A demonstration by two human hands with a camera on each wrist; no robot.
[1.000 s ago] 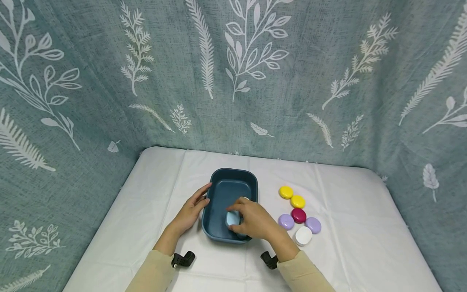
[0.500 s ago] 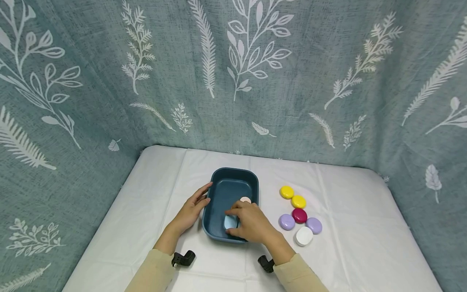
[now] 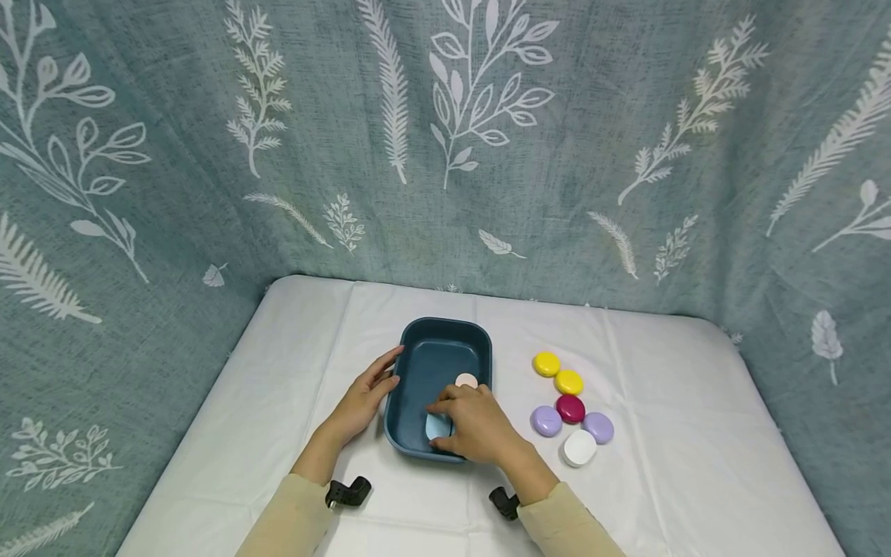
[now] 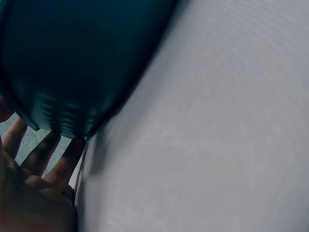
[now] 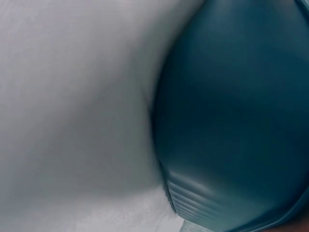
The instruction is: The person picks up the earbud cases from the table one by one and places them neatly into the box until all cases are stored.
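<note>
A dark blue rectangular tray (image 3: 445, 346) lies on the white cloth. My left hand (image 3: 358, 406) rests against its left wall with fairly straight fingers. In the left wrist view, those fingertips (image 4: 72, 147) touch the outside of the tray. My right hand (image 3: 480, 424) reaches over the near right part of the tray. Its thumb and forefinger hold a light blue rounded piece (image 3: 437, 426) low inside; the hand hides part of it. Just beyond the knuckles a pale pink round piece (image 3: 466, 379) sits in the tray. The right wrist view shows mostly the tray's outer wall (image 5: 231, 106).
Right of the tray lie two yellow discs (image 3: 546, 364), a dark red disc (image 3: 570, 409) and two lilac discs (image 3: 546, 421). A white round piece (image 3: 578, 449) is nearest the right forearm. A leaf-patterned curtain (image 3: 418, 232) surrounds the table.
My right hand has shifted slightly left and nearer inside the tray, with the light blue piece. More of the pale pink piece now shows. The left hand stays against the tray.
</note>
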